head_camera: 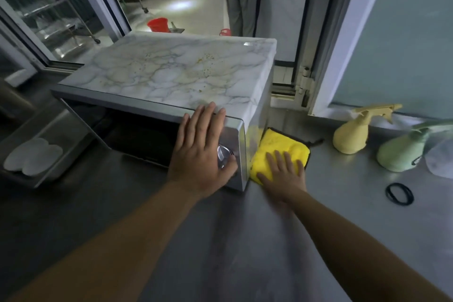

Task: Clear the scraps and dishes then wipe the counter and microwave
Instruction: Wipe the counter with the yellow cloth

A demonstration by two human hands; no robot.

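Right hand (284,174) flat, fingers spread, pressing yellow cloth (277,147) on worktop (245,240) beside microwave (171,76) — soft, light; likely bunches unless pressed flat. Left hand (201,149) spread, braces microwave's front corner.

Brushed grey steel counter (245,240) gleams dully, the microwave's (171,76) glossy marble-patterned top is speckled with crumbs above a shiny metal front and chrome knob (224,155), beside a fluffy yellow microfibre cloth (274,149) and two matt plastic spray bottles (353,135).
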